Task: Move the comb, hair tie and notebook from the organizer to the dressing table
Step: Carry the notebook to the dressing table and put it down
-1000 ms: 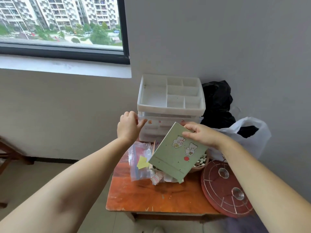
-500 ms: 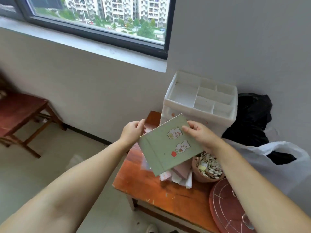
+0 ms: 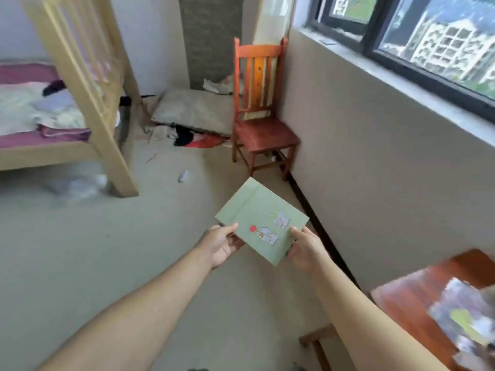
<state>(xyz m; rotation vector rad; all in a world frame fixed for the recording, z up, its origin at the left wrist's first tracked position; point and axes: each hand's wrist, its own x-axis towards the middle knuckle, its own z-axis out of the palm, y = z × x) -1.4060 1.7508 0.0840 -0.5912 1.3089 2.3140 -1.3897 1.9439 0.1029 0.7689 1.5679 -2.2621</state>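
While both hands carry the green notebook (image 3: 261, 226) in the air above the floor, left hand (image 3: 220, 243) and right hand (image 3: 305, 247) pinching opposite edges, keeping it level should prevent slipping.

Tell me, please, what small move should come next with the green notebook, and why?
Probably keep both hands on the notebook and carry it onward until the dressing table comes into view. The left hand and right hand grip its near corners, and it hangs above bare floor. No dressing table shows here; only a red chair, a bed and a table corner do.
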